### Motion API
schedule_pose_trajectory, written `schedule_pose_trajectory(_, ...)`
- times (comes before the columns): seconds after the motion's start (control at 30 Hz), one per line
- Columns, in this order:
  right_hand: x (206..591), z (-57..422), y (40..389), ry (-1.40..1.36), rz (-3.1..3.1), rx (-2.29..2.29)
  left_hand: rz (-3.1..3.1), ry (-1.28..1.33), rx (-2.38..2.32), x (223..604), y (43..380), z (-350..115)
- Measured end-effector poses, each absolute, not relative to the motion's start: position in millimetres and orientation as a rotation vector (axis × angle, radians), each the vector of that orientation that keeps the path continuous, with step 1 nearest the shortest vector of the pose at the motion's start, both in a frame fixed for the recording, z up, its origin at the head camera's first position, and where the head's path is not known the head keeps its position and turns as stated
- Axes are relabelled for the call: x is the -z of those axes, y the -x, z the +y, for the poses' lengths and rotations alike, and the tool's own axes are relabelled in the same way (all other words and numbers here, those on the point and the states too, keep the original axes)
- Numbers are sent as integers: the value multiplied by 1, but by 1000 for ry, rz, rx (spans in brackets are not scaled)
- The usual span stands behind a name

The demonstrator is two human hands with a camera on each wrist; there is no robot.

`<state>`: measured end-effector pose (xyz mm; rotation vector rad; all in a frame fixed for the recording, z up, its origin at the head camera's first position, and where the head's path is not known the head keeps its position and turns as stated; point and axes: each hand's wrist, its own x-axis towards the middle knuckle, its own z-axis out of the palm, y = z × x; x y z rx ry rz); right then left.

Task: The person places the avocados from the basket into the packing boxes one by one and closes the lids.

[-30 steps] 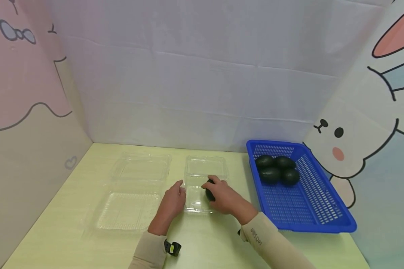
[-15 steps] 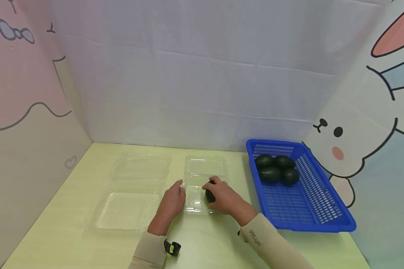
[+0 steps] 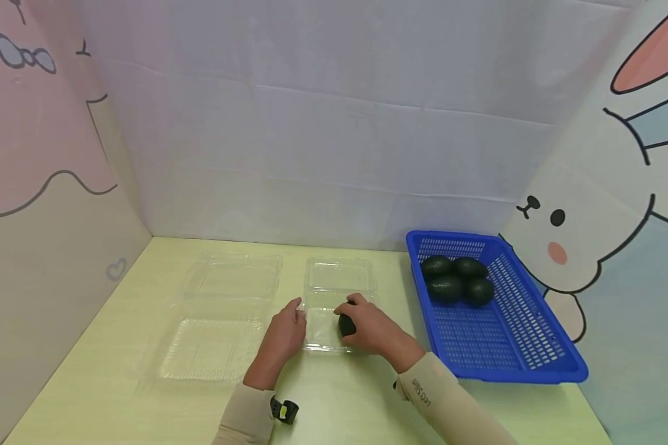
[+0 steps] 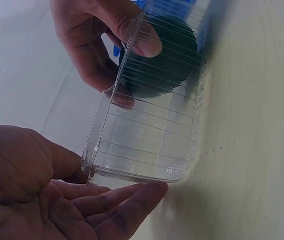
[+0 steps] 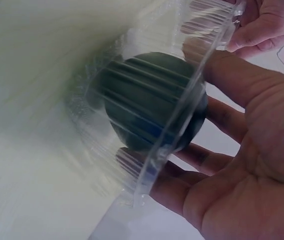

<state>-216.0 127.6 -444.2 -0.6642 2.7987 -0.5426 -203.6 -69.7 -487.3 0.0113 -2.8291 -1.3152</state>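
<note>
A dark green avocado (image 3: 347, 325) sits in the right side of the near half of a small clear plastic clamshell container (image 3: 323, 337). My right hand (image 3: 371, 324) reaches over the rim and grips it, thumb and fingers around its sides. Through the ribbed wall in the right wrist view, the avocado (image 5: 147, 95) shows low in the tray. My left hand (image 3: 286, 332) holds the container's left edge; in the left wrist view its thumb is at the rim corner and its fingers lie along the outer wall. The container's lid (image 3: 341, 272) lies folded back, away from me.
A blue plastic basket (image 3: 506, 378) stands on the right, with several avocados (image 3: 445, 288) grouped at its far left. To the left lies a larger clear clamshell container (image 3: 211, 352), opened flat. A white cloth wall (image 3: 334, 154) rises behind the table.
The right hand and the avocado have shifted very slightly toward me within the tray. The left hand and the container have stayed in place.
</note>
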Motion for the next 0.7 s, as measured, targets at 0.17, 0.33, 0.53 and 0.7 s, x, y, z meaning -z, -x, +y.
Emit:
schedule_pose_trajectory(0.17,439,129,214,702,2832,539,-2829,-16,1320,486,203,-70)
schedule_pose_trajectory(0.33,423,132,211,747,2877,539,-2826,-11,1317,485,202,-70)
schedule_pose_trajectory(0.53,401,142,207,765,2936,510,-2833,-3,1318,483,201,-70)
schedule_pose_trajectory(0.7,385,159,208,799,3022,499,-2829,0,1311,482,201,-70)
